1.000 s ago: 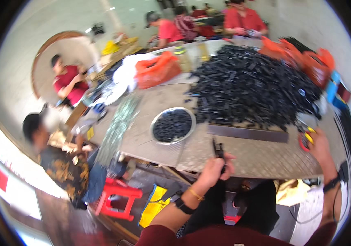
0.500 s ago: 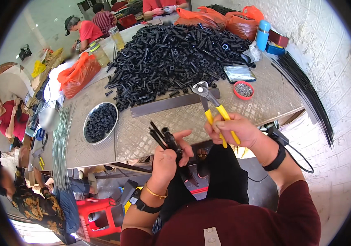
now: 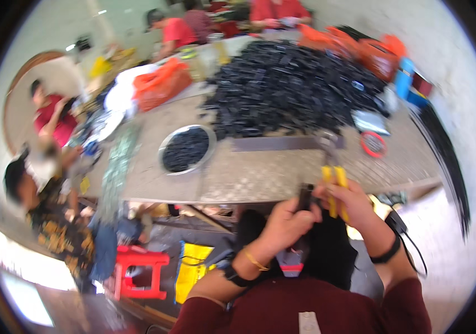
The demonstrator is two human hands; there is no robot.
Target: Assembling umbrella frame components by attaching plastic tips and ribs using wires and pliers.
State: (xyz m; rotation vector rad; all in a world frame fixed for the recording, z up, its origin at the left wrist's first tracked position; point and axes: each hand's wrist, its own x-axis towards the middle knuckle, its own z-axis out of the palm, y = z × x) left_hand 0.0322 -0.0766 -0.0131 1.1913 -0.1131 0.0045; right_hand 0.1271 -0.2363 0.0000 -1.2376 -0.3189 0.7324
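Gripping a blurred black piece (image 3: pixel 306 195), the left hand (image 3: pixel 292 224) is curled closed; the right hand (image 3: pixel 353 202) is wrapped around pliers (image 3: pixel 328 170) with 2 yellow handles (image 3: pixel 341 179).

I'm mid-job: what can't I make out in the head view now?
All in the head view:
Black part in the left hand: mostly covered by that hand, and blurred.
Yellow-handled pliers in the right hand: motion blur smears their head.
Pile of black pieces: blur hides single shapes.
Red bowl: contents too small and blurred.
Far person in red: head cut off by top edge.
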